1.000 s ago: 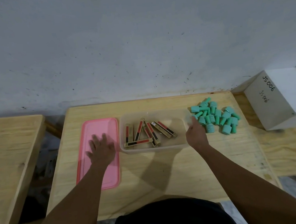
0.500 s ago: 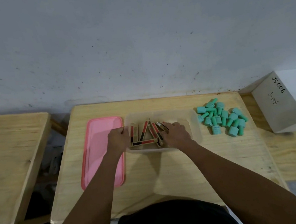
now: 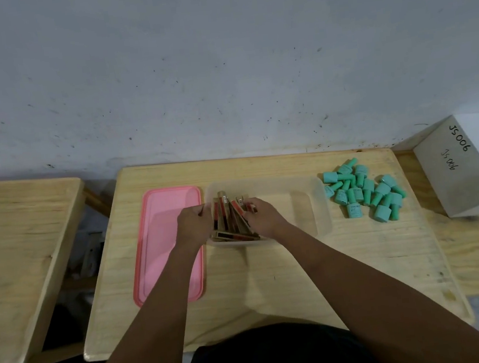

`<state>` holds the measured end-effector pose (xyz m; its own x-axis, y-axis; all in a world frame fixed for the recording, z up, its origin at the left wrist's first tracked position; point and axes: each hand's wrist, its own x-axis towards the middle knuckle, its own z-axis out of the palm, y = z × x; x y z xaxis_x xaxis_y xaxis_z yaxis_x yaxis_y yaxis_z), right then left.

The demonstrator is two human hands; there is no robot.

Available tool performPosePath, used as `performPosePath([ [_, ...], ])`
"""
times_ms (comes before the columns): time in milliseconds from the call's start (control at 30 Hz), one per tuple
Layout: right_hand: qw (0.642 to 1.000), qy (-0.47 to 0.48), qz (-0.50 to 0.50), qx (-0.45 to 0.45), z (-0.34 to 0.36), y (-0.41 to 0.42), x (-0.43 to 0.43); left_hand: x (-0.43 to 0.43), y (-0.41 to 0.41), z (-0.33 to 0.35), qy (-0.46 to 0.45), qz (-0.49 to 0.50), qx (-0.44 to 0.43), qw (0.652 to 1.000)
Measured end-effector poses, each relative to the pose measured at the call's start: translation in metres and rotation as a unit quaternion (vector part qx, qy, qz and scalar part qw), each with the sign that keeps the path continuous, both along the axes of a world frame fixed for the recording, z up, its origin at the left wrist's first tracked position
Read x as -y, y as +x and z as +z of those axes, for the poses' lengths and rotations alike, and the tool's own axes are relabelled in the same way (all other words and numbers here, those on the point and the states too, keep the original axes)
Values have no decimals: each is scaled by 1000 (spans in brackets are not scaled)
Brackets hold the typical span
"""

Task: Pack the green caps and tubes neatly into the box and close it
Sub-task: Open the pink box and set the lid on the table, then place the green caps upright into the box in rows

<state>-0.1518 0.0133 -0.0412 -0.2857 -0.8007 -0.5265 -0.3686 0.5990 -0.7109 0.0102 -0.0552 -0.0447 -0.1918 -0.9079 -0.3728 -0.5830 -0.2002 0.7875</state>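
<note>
A clear plastic box (image 3: 308, 203) stands open on the wooden table (image 3: 272, 281). Several gold and red tubes (image 3: 227, 218) are bunched at its left end. My left hand (image 3: 194, 226) presses them from the left and my right hand (image 3: 264, 218) from the right, fingers curled around the bunch. The box's right half holds nothing. A heap of several green caps (image 3: 363, 193) lies on the table right of the box, apart from both hands. The pink lid (image 3: 168, 245) lies flat to the left of the box.
A white block (image 3: 467, 166) marked JS006 sits at the far right on a lower wooden board. Another wooden table (image 3: 19, 263) stands to the left across a gap. A grey wall rises right behind the table.
Both hands have closed in on the tubes, pushing them from a loose spread into a tight bunch at the box's left end. Earlier the left hand lay on the lid.
</note>
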Motion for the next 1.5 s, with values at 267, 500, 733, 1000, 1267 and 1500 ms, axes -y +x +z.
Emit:
performPosePath([
  [267,995,10,42,-88,7,-17,-20,-6,-5,7,-31,5,12,999],
  [500,971,0,204,-126,22,-53,-69,-12,-15,15,-84,3,70,994],
  [733,966,-43,208,-149,25,-65,-93,-15,-21,21,-74,17,100,992],
  [1000,964,-60,201,-166,22,-70,-98,-18,-22,26,-56,15,136,989],
  [1267,958,-172,-48,-223,30,-117,-135,-35,-54,41,-217,19,221,951],
  [1500,944,-37,-240,-223,7,-196,-186,-87,-160,53,-302,-278,-3,912],
])
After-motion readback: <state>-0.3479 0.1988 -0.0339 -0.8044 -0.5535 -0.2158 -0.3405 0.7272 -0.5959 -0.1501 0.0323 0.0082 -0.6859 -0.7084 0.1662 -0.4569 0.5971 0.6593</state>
